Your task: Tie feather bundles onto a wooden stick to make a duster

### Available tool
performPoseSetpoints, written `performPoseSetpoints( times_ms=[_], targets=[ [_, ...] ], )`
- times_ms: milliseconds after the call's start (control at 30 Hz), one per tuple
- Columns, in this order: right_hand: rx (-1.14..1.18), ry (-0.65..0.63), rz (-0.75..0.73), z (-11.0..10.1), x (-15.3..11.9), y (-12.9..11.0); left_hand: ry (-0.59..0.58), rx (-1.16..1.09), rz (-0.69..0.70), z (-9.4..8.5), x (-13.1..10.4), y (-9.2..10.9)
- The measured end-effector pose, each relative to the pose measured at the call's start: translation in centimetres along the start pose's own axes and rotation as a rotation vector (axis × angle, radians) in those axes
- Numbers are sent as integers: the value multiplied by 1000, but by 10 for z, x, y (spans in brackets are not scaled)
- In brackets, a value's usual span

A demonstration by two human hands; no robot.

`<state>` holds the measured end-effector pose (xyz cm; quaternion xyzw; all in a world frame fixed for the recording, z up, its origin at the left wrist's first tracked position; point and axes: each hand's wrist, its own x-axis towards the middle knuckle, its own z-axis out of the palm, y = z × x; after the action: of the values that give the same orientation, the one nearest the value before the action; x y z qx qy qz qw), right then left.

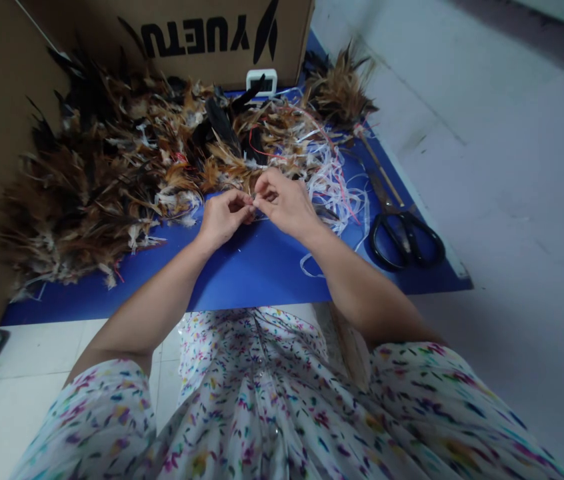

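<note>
My left hand [225, 217] and my right hand [285, 202] meet over the front part of the blue table [257, 267], fingertips pinched together and touching. Whatever lies between the fingertips is too small to make out. Just behind them spreads a large heap of brown and black feathers [162, 147]. Beside my right hand is a tangle of white and red plastic strings [329, 177], with a loose strand curling below my right wrist.
Black-handled scissors [407, 240] lie at the table's right, near a thin stick [382, 170]. A feather bundle [342, 90] sits at the back right. A cardboard box [202, 40] stands behind a small white device [262, 81]; more cardboard [7, 80] rises at left.
</note>
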<state>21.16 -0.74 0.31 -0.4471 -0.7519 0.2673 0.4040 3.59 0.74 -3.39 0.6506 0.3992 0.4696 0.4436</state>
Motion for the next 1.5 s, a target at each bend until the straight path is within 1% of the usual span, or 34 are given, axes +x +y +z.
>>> performPoseSetpoints(
  times_ms=[200,367,500,600,667,733,833,933,1033,1133,1200,1300,1500],
  targets=[
    [-38,28,-35,6,-2,-1,53,71,-11,1,-1,2],
    [-126,58,-63,8,-3,-7,89,95,-2,1,-2,1],
    [-197,56,-125,10,-3,-11,120,113,14,1,-2,1],
    [-236,67,-175,13,-3,-10,117,85,20,-1,-2,2],
    [-221,72,-181,14,-3,-9,106,50,22,-2,-2,2],
    [-154,77,-153,13,-3,-8,99,11,9,-3,-1,4],
    [-31,115,-86,6,0,-5,71,-38,-17,-3,-1,9],
    [8,141,-94,-2,3,-3,25,-69,-11,-1,-1,15],
    [-16,73,-141,-7,4,-1,-5,-98,15,0,-2,17],
    [-47,-23,-166,-7,5,0,-18,-125,32,-1,-2,18],
    [-65,-60,-181,-7,5,0,-29,-130,37,-1,-2,18],
    [-81,-69,-193,-7,5,1,-45,-143,37,-1,-3,19],
    [-119,-44,-204,-9,4,-1,-67,-213,38,1,-3,20]
  ],
)
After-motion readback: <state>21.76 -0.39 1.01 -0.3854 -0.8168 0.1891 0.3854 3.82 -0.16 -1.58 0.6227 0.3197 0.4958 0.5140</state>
